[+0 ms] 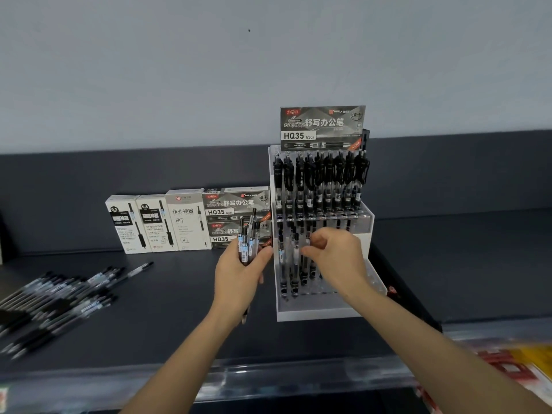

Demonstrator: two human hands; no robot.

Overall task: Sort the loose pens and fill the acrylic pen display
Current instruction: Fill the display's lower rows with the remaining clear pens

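Note:
A stepped acrylic pen display (366, 218) stands on a dark shelf. Its back row is full of black pens (321, 180) under an HQ35 header card. The lower front tier holds several clear pens (294, 258) on its left side. My left hand (239, 273) grips a bundle of clear pens (248, 237) upright, just left of the display. My right hand (334, 255) hovers over the front tier and pinches the top of one pen (307, 234) standing in a slot. A pile of loose pens (56, 297) lies at the shelf's left.
Several pen boxes (185, 222) stand in a row against the back panel, left of the display. A clear rail (268, 375) runs along the shelf's front edge. Red and yellow packaging (513, 363) shows at the lower right. Bare dark shelf (167, 309) lies between the pile and the display.

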